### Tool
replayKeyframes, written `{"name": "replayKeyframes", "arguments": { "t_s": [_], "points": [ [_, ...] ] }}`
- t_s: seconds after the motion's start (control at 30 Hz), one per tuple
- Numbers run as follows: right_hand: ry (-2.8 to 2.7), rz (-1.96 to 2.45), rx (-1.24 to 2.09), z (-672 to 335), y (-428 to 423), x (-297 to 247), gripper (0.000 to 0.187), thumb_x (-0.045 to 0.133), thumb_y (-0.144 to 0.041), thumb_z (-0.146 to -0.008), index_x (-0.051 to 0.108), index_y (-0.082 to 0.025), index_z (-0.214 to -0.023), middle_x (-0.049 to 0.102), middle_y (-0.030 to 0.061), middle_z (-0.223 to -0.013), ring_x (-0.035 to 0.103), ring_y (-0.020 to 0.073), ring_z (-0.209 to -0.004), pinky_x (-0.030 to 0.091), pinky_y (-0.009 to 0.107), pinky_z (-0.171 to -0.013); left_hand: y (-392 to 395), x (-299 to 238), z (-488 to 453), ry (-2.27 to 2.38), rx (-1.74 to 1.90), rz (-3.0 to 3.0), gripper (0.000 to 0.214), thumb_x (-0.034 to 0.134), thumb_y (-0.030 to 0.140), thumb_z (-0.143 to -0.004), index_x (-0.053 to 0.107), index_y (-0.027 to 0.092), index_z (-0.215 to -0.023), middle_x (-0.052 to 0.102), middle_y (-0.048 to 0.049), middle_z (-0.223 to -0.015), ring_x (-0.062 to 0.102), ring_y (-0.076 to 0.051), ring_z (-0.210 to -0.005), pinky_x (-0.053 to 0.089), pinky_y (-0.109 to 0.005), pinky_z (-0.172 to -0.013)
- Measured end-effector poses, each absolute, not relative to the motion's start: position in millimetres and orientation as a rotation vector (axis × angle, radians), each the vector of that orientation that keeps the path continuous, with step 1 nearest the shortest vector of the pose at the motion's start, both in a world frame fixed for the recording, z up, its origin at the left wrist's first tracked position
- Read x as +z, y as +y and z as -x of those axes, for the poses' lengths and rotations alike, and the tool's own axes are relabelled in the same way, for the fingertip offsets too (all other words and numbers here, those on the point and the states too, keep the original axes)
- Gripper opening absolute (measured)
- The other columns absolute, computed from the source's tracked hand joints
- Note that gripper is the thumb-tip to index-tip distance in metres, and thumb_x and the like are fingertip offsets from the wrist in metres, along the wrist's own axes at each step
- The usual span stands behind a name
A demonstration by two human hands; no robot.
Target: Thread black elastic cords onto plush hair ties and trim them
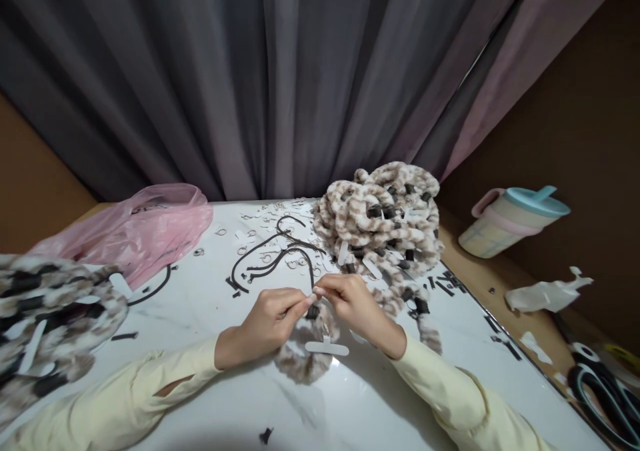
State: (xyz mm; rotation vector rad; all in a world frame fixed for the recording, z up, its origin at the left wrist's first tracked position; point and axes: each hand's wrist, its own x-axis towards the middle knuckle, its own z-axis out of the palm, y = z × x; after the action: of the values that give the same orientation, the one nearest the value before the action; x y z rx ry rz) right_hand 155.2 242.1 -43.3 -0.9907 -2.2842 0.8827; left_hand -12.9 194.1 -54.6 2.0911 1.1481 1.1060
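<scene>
My left hand (273,317) and my right hand (357,307) meet fingertip to fingertip at the middle of the table, both pinched closed. A thin dark cord (305,254) runs down to the pinched fingertips; the small part between them is hidden. Just below the fingers lies a fluffy brown-and-white ring (304,365), with a dark wrapped band (313,312) at its top. A white T-shaped tag (327,349) is attached near that band. More dark cords (260,267) lie curled on the table beyond my hands.
A heap of similar fluffy rings (380,224) stands back right, another pile (45,324) at left by a pink plastic bag (165,231). Small metal rings (295,262) and dark scraps (450,283) are scattered about. At right are a lidded cup (505,227) and scissors (600,391).
</scene>
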Motion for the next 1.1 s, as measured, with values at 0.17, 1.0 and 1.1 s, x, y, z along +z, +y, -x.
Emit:
{"name": "replayKeyframes", "arguments": {
  "t_s": [0.17,1.0,1.1],
  "points": [
    [-2.245,0.998,0.971,-154,241,-40,0.024,0.053,-0.009,-0.083,0.055,-0.011,-0.059,0.052,-0.0004,-0.057,0.044,0.0078,-0.056,0.028,0.018,-0.058,188,-50,11,1.116,1.142,-2.111,0.036,0.041,0.02,-0.09,0.029,0.017,-0.057,0.031,0.0035,-0.052,0.03,-0.008,-0.048,0.026,-0.022,-0.049],
    [-2.22,1.262,0.985,-159,211,-7,0.034,0.04,-0.026,-0.089,0.057,-0.018,-0.117,0.061,0.0025,-0.068,0.052,0.0124,-0.053,0.04,0.022,-0.057,225,-72,18,1.056,0.836,-0.783,0.039,0.07,0.043,-0.062,0.045,0.015,-0.07,0.035,0.0053,-0.058,0.023,-0.005,-0.047,0.019,-0.019,-0.045],
    [-2.388,1.242,1.173,-155,199,-15,0.038,0.039,-0.02,-0.087,0.055,-0.016,-0.121,0.059,0.0015,-0.058,0.054,0.0137,-0.052,0.041,0.021,-0.053,229,-71,21,1.023,0.847,-0.713,0.035,0.068,0.04,-0.063,0.043,0.015,-0.065,0.033,0.0046,-0.058,0.02,-0.005,-0.046,0.019,-0.02,-0.044]
  ]
}}
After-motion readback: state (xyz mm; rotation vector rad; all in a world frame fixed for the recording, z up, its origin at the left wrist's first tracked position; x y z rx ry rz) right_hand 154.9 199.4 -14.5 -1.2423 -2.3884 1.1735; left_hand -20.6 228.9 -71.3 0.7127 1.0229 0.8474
